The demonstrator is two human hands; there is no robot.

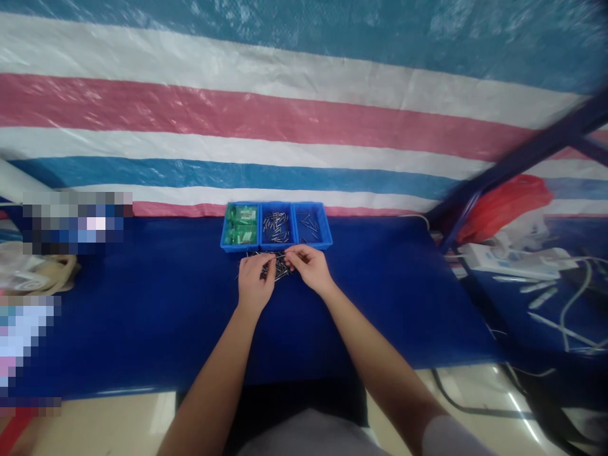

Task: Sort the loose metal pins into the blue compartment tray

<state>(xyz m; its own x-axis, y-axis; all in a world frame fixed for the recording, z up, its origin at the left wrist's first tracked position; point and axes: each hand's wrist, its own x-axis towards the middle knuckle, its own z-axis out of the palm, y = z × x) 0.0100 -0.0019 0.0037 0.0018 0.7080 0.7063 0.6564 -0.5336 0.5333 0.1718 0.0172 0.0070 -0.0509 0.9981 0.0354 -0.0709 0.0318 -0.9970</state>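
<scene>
A loose pile of small metal pins [274,265] lies on the blue table [142,304], just in front of three blue bins. My left hand [255,278] rests on the pile's left side, fingers curled over the pins. My right hand [308,265] pinches at the pile's right edge; whether it holds a pin is too small to tell. The left bin [240,226] holds green packets. In the middle bin [276,227] are many metal pins, and the right bin [311,226] has only a few.
A striped plastic tarp [285,114] hangs right behind the bins. A dark blue metal frame bar [522,158], a red bag [503,199] and a white power strip [508,258] with cables sit at the right. Bags lie at the table's left edge.
</scene>
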